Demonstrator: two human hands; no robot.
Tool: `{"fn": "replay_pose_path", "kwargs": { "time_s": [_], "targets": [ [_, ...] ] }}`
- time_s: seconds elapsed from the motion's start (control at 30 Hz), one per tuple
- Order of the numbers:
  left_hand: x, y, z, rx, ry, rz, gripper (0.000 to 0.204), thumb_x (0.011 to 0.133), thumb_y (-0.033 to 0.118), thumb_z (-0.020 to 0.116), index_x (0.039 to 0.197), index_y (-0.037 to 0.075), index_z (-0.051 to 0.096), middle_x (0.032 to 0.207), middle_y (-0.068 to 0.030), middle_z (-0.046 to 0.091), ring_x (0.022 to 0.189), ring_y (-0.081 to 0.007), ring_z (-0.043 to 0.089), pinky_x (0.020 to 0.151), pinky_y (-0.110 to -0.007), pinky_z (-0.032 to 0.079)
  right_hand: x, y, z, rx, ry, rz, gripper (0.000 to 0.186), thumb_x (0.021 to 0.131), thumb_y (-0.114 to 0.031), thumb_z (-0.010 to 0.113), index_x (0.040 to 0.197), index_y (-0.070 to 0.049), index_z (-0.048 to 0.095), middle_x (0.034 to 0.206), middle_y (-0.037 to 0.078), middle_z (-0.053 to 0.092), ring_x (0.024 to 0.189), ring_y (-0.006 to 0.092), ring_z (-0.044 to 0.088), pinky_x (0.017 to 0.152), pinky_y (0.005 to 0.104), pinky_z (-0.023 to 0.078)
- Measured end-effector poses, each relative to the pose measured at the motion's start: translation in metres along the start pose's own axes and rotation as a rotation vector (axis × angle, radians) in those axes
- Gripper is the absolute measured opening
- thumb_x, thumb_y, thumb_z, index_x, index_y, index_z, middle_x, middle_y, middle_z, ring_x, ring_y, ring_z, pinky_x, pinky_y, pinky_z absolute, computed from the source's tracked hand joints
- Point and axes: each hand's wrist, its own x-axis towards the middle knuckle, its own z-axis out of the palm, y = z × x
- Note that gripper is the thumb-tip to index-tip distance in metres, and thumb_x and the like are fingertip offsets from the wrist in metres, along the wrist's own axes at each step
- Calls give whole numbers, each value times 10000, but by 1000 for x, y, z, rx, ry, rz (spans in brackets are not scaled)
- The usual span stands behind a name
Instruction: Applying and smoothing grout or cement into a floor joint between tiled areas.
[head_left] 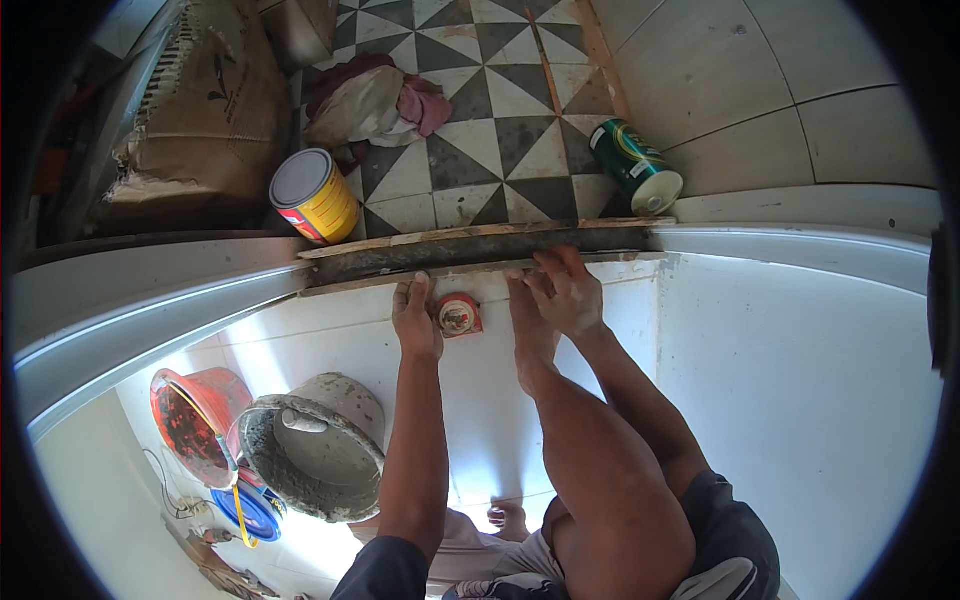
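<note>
Across the doorway runs a threshold gap with dark grey fill, edged by a far wooden strip and a near wooden strip. My left hand grips the near strip, its thumb on top and fingers curled. Farther right, my right hand has its fingers bent over the same strip; their tips are partly hidden. A red tape measure sits on the white floor beside my left hand. My bare foot rests with its toes against the strip, just left of my right hand.
Beyond the threshold stand a yellow tin, a green can, a cloth bundle and a brown carton on patterned tiles. At my left are a mortar-caked bucket, an orange bucket and a blue container.
</note>
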Motion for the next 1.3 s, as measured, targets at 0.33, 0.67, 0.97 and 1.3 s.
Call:
{"fn": "replay_pose_path", "kwargs": {
  "time_s": [0.33, 0.67, 0.97, 1.3],
  "targets": [
    [1, -6, -7, 70, -49, -32, 715, 1019, 320, 684, 1549, -2, 328, 1354, -71, 565, 1315, -211, 540, 982, -332, 498, 4, 17, 9, -120, -76, -37, 336, 886, -191, 719, 1216, -147, 671, 1162, 73, 628, 900, 287, 703, 718, 415, 604],
    [-4, 2, -5, -19, -40, -102, 609, 1050, 448, 587, 1501, 64, 442, 1483, -112, 512, 1393, -242, 460, 1060, -383, 477, 9, 18, 6, -223, -267, 16, 332, 872, -255, 717, 1191, -168, 683, 1156, 49, 652, 966, 275, 695, 746, 412, 605],
    [3, -4, -12, -9, 104, -171, 650, 1008, 464, 658, 1499, 80, 475, 1416, -67, 539, 1365, -232, 465, 1064, -357, 432, 14, 23, 2, -170, -185, -89, 285, 888, -262, 702, 1158, -175, 673, 1138, 42, 644, 905, 295, 692, 741, 412, 592],
    [-8, 5, 3, -75, 107, -110, 433, 1012, 325, 690, 1363, 96, 581, 1270, 30, 585, 1203, -174, 529, 939, -322, 436, 17, 18, -3, -191, -271, -25, 268, 876, -265, 722, 1122, -169, 669, 1120, 40, 636, 904, 305, 695, 765, 424, 591]
  ]
}}
